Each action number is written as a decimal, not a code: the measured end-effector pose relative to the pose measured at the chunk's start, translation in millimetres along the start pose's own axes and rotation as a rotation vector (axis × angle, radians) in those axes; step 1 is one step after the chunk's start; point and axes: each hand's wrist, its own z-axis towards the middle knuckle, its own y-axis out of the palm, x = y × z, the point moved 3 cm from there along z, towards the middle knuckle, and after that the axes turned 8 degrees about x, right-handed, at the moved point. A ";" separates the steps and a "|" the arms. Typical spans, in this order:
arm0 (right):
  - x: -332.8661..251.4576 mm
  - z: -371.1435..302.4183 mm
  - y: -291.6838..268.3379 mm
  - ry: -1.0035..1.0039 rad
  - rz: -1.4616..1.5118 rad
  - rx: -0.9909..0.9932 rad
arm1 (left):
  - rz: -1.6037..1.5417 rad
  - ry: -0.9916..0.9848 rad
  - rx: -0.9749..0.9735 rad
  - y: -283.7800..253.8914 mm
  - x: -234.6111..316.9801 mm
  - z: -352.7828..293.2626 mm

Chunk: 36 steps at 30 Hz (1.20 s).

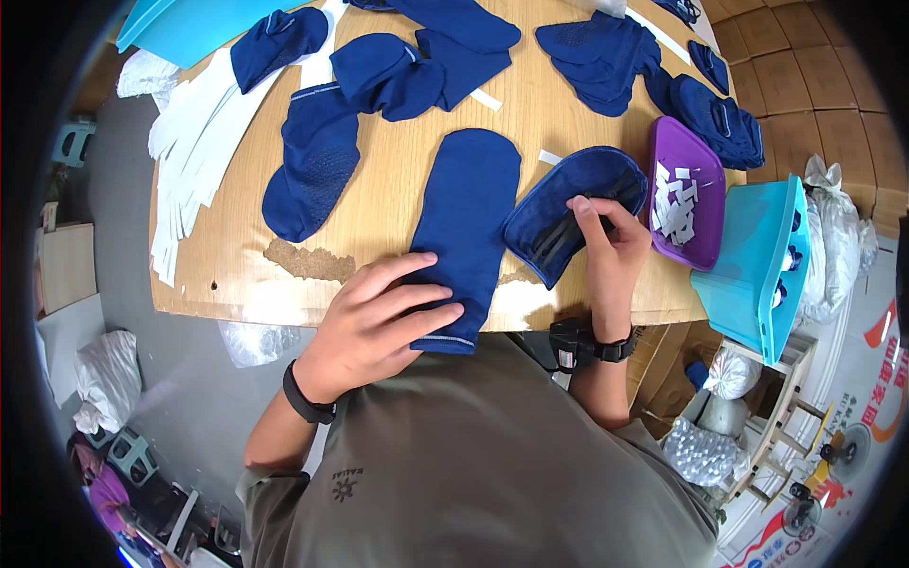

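Observation:
A flat dark blue sock [466, 204] lies lengthwise in front of me, its cuff at the table's near edge. On its lower left part rests my left hand [379, 317], fingers spread and holding nothing. Just right of the sock is a dark blue, shallow tray [530, 220] with thin black strips [559, 237] inside. Over the tray, my right hand [614, 248] has thumb and forefinger pinched together. Whatever may be between those fingertips is too small to make out.
More blue socks [312, 161] lie at the left and back, with a stack [597, 66] at the back right. White paper strips [204, 133] fan out along the left edge. A purple basket [720, 189] holds white tags, beside a turquoise bin [743, 246].

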 end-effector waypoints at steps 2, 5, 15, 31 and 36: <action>0.2 2.0 0.6 -0.022 -0.093 0.046 | 0.026 0.120 0.045 -0.2 2.5 3.4; -10.4 3.0 2.4 -0.078 -0.182 0.098 | -0.014 0.131 0.015 2.7 -3.4 -1.4; -11.1 12.4 -4.2 -0.196 -0.003 0.084 | 0.098 -0.128 0.295 -29.8 -21.9 -22.0; -47.4 56.0 17.4 -0.330 -0.133 0.044 | -0.016 -0.134 0.337 -37.1 -14.5 -27.6; -40.9 50.5 21.6 -0.500 -0.219 0.115 | -0.047 -0.180 0.367 -35.5 -20.3 -24.2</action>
